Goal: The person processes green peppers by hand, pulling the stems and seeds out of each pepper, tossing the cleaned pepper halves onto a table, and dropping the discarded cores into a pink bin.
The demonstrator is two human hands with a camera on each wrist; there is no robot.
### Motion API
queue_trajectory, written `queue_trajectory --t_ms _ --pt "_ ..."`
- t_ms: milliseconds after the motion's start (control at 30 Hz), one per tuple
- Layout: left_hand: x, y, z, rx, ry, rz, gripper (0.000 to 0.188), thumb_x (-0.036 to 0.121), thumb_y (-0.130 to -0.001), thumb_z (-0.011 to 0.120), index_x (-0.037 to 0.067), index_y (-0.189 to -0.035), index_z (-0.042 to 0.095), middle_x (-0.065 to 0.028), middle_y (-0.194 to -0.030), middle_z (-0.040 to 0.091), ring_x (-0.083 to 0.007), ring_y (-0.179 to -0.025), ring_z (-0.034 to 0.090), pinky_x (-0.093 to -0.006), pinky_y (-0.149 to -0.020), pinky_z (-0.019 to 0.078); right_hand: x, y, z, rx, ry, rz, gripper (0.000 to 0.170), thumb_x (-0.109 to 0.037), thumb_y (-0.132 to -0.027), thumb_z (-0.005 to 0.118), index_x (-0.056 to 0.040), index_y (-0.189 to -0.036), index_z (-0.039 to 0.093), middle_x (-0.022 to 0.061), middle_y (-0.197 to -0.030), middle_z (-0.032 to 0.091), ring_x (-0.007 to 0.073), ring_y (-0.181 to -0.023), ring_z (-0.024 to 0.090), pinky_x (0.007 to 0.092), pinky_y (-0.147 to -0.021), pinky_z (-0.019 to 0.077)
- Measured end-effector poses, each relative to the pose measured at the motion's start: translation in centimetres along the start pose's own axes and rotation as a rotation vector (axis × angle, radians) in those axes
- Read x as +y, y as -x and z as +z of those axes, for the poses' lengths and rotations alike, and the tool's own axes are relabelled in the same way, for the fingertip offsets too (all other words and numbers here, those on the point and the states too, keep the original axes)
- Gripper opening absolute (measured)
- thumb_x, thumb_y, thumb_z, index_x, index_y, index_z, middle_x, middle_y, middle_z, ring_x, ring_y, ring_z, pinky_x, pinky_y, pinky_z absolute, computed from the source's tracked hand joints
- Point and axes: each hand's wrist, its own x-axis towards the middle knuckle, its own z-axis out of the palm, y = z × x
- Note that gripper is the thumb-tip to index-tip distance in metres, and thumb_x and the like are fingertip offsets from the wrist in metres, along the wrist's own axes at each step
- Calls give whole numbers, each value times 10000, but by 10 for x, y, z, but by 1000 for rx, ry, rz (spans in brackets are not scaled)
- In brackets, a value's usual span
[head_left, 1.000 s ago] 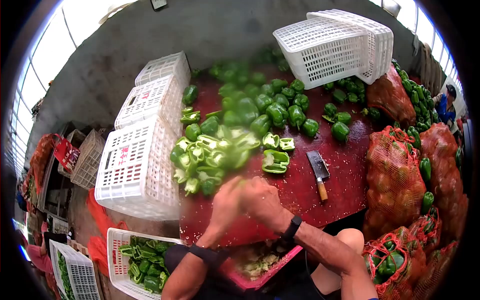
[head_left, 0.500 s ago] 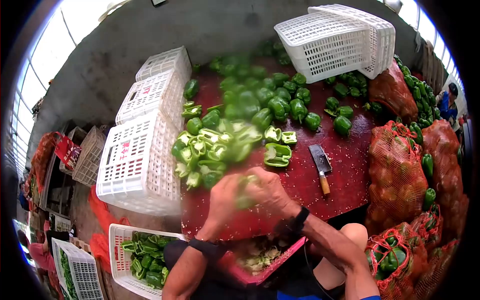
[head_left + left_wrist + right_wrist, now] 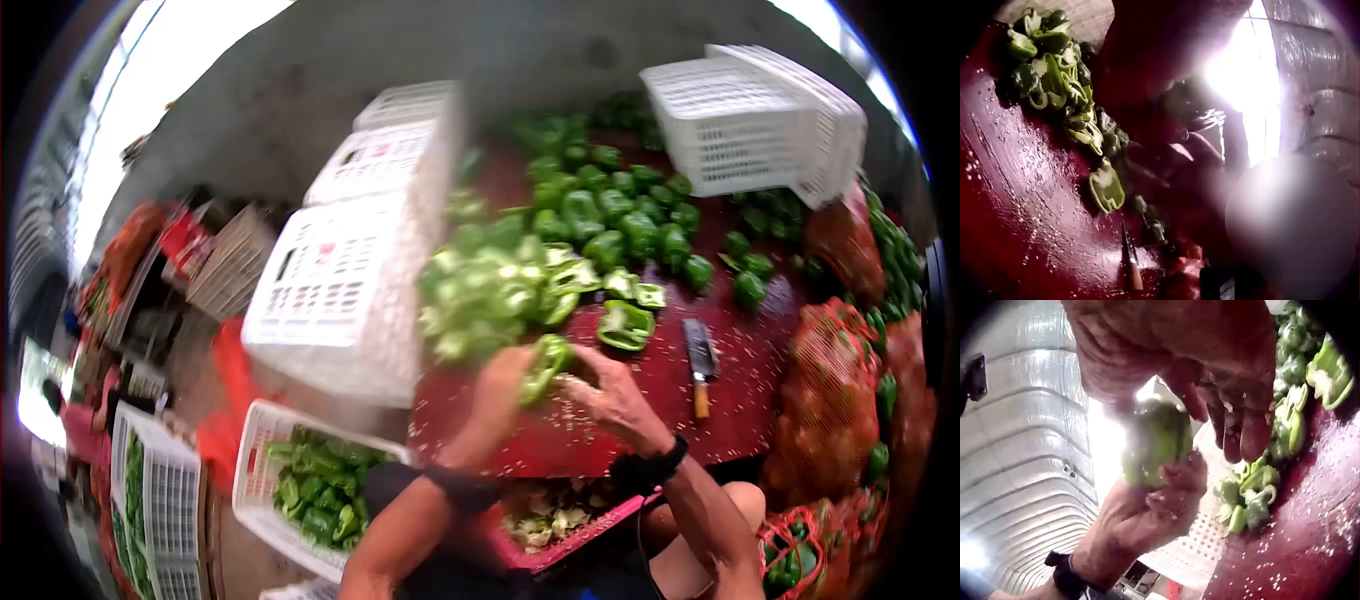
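My left hand (image 3: 497,395) grips a cut green bell pepper (image 3: 547,368) above the near part of the red table (image 3: 560,440). In the right wrist view its fingers curl round the pepper (image 3: 1157,447) from below. Close beside the pepper is my right hand (image 3: 615,395), its fingers loosely extended, with pale seeds stuck to them (image 3: 1254,428). A pile of cut peppers (image 3: 490,290) lies beyond the left hand. An opened pepper half (image 3: 627,325) rests past the right hand, and a wooden-handled knife (image 3: 700,360) lies to its right.
White crates (image 3: 320,280) line the left side; another pair (image 3: 750,120) leans at the back right. Whole peppers (image 3: 640,235) cover the far table. A crate (image 3: 252,470) of cut peppers stands lower left. Mesh sacks (image 3: 825,400) flank the right. A pink tub (image 3: 605,530) holds scraps.
The two hands were together at the pepper; now the right hand has come away to the right while the left keeps hold. The head view has shifted, moving the scene rightward.
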Motion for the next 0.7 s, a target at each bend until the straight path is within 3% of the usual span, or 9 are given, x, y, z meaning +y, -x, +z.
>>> queue_trajectory --t_ms 67,100,233,300,367,433,500,567,700 --pt "14 -1 9 -25 301 -69 278 127 -911 647 50 -1177 633 -104 -1032 691 -251 -864 676 -350 -746 545 -15 0 16 40 -103 40 429 -187 -964 635 22 -1328 546 134 -1138 668 192 -1022 644 333 -917 519" --pt "24 1 8 -87 491 -140 270 140 -905 653 56 -1161 636 -111 -1014 692 -250 -853 676 -354 -738 543 -12 -1 23 59 -141 66 449 -170 -938 649 23 -1330 540 122 -1120 666 188 -993 642 336 -887 529" --pt "19 8 12 -257 -85 -157 222 236 -883 657 61 -1018 645 -141 -872 714 -346 -797 704 -422 -691 557 -16 3 31 145 -212 266 567 -142 -849 692 69 -1340 502 117 -1055 658 164 -888 645 308 -749 565" --pt "13 7 6 -420 -385 -367 239 262 -852 661 51 -965 675 -167 -861 718 -387 -826 708 -451 -701 572 -13 5 31 193 -302 347 550 -162 -855 702 57 -1325 520 108 -1050 657 161 -891 644 287 -751 560" --pt "24 2 -19 -569 -609 -396 242 259 -841 662 48 -957 689 -180 -873 718 -387 -847 712 -458 -718 579 21 6 30 212 -54 249 545 -159 -858 710 37 -1333 528 95 -1084 656 163 -943 633 295 -821 537" --pt "23 7 -25 -520 -535 -403 239 249 -834 653 34 -928 699 -204 -875 714 -399 -861 708 -490 -740 577 111 16 24 144 257 94 590 -182 -824 742 24 -1335 532 125 -1117 664 191 -985 639 326 -867 526" --pt "18 6 -26 -502 -459 -368 237 248 -832 653 34 -921 699 -204 -875 714 -402 -870 707 -500 -742 573 158 38 26 135 657 -57 566 -172 -790 761 26 -1280 559 172 -982 678 232 -874 670 369 -763 546" --pt "26 5 -26 -505 -450 -387 221 237 -817 667 48 -917 723 -194 -917 726 -381 -890 713 -495 -754 575 142 22 32 237 486 204 560 -198 -794 750 35 -1266 560 177 -925 685 239 -833 668 368 -761 541" --pt "32 9 -31 -962 -474 -387 239 219 -702 793 70 -888 767 -145 -927 747 -316 -899 734 -451 -763 587 75 -29 44 225 98 210 539 -256 -838 711 31 -1266 554 105 -922 673 199 -775 646 320 -697 555"
